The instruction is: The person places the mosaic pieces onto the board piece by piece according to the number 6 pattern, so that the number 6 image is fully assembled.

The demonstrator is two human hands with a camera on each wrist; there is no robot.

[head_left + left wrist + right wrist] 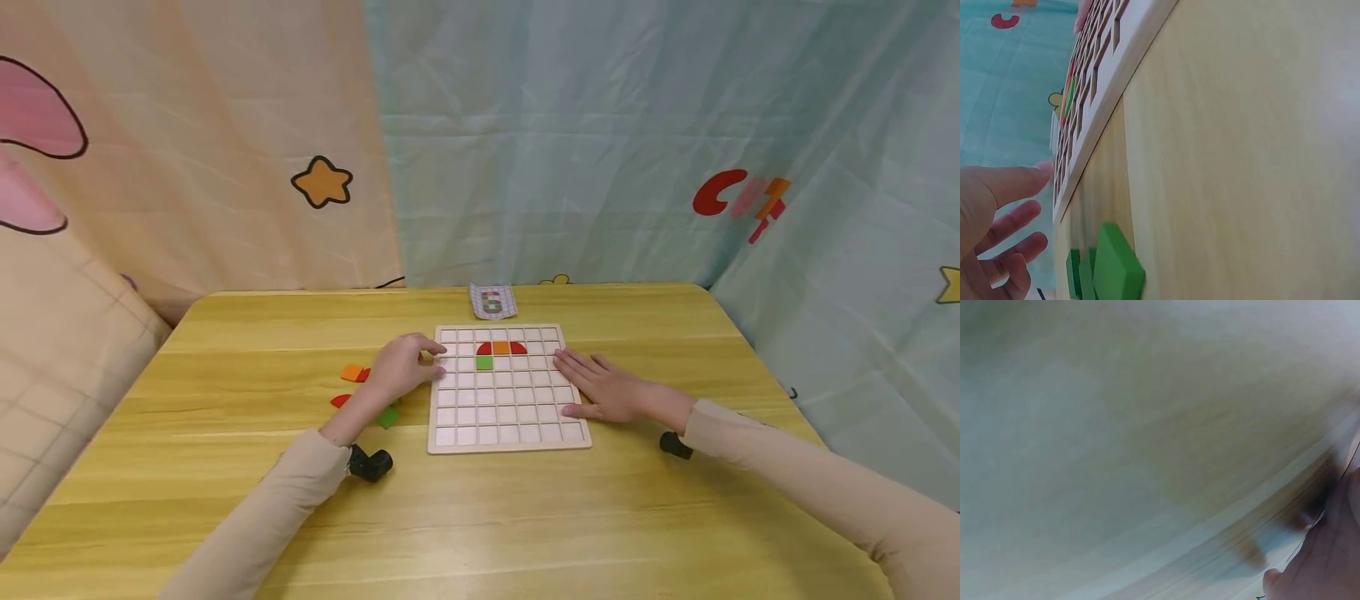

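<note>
Head: board [506, 400] partly beneath right grip [606, 390]

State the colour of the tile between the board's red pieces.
The tile is orange, best seen in the head view.

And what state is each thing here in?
Grid board: flat, mostly unfilled, four pieces set in.
Loose pieces: off the board, partly hidden.
Card: lying printed side up.
Left hand: loosely curled, holding nothing visible.
Right hand: flat, fingers resting on board's right side.
</note>
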